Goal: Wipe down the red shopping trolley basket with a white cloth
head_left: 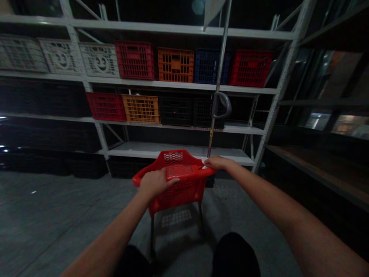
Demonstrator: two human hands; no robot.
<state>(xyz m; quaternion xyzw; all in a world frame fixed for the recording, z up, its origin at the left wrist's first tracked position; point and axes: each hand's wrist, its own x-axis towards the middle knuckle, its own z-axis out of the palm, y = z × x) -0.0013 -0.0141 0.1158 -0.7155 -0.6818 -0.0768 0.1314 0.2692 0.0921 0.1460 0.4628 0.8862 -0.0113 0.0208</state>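
A small red plastic shopping cart stands on the floor in front of me. My left hand is closed over the left part of its handle, thumb lying along the bar. At the handle's right end, my right hand is curled round the bar, close to the foot of a tall metal pole. A small white thing shows by its fingers; I cannot make out what it is. The pole rises upright, with a grey D-shaped grip partway up and a pale flag near the top.
Ahead is a white metal rack with several plastic crates, among them a red crate, an orange crate and a yellow crate. Dark shelving runs along the right. Grey concrete floor stretches to the left.
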